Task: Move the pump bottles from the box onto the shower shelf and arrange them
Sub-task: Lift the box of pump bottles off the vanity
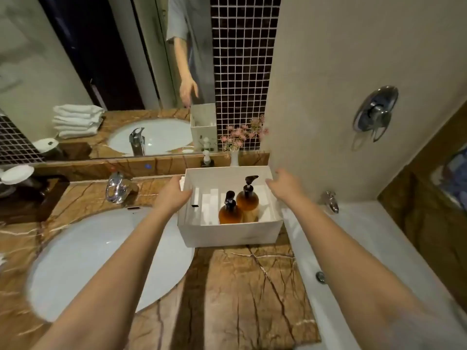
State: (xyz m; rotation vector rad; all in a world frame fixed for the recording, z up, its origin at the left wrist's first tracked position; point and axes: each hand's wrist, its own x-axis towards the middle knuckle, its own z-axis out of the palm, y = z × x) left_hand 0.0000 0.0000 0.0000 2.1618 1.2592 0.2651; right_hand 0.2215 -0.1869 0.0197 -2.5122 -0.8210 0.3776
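A white open box (pixel 227 234) stands on the brown marble counter, right of the sink. Inside it two amber pump bottles with black pumps stand upright side by side: the nearer one (pixel 229 210) on the left and the farther one (pixel 248 198) on the right. My left hand (pixel 174 194) rests against the box's left wall, fingers curled at its rim. My right hand (pixel 284 184) hovers at the box's far right corner with fingers spread, holding nothing. No shower shelf is in view.
An oval white sink (pixel 101 261) with a chrome tap (pixel 116 188) lies on the left. A small soap pump (pixel 207 159) and a flower vase (pixel 234 157) stand behind the box. The white bathtub rim (pixel 353 223) and a chrome wall valve (pixel 376 112) are on the right.
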